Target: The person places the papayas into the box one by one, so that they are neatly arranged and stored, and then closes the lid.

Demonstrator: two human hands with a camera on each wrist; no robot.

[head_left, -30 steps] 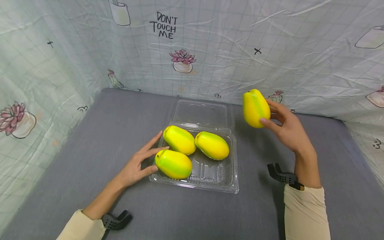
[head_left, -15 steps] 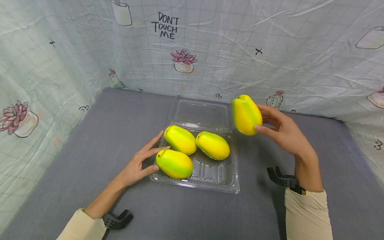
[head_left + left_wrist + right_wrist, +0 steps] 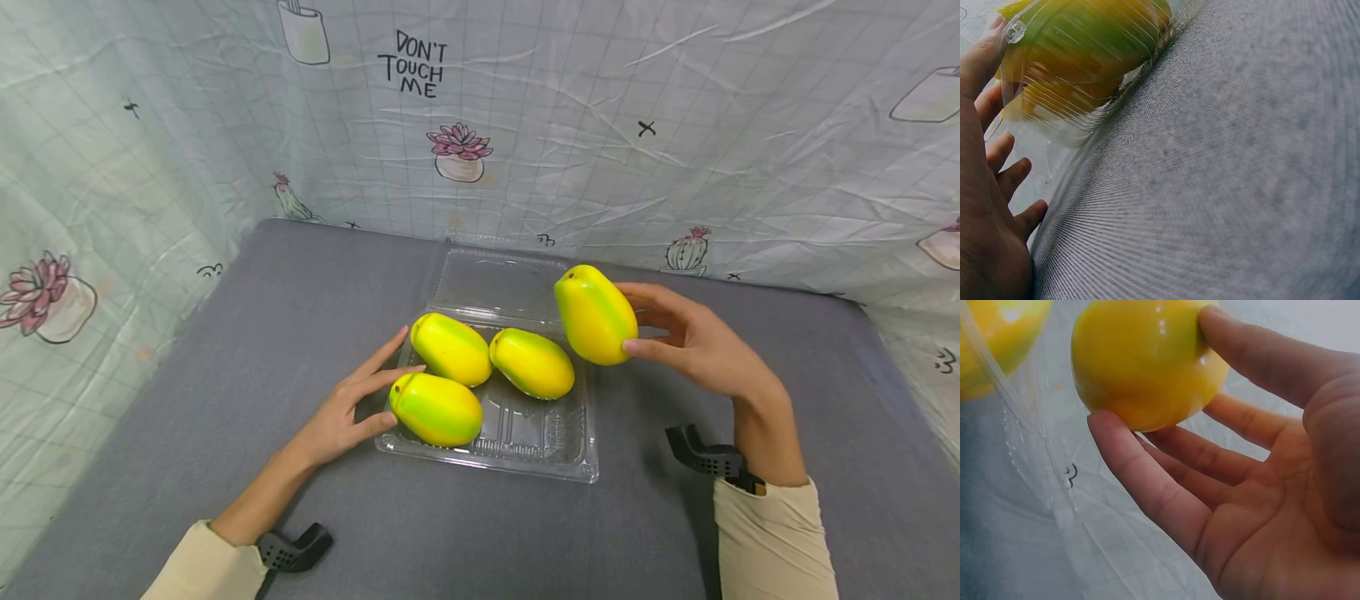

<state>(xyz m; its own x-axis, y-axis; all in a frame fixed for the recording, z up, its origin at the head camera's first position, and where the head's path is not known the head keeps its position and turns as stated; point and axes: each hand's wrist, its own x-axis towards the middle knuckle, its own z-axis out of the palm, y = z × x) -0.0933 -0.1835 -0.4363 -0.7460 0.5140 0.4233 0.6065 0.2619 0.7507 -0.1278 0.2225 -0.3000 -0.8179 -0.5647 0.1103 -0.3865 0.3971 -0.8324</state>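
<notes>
— Mangoes first: how many are in the tray [image 3: 577,467] so far?

— Three lie in it, just off my left hand [image 3: 341,417]; its fingers are straight, resting on the tray's near-left corner and touching the nearest mango [image 3: 437,408]; the other two [image 3: 450,348] [image 3: 531,362] sit just beyond my fingertips.

— And the fourth?

— My right hand [image 3: 693,342] clamps the fourth mango [image 3: 595,314], thumb and fingers curled round it, aloft over the tray's far right corner; I judge one space is left, below that hand; the lid [image 3: 498,283] stands open behind.
</notes>
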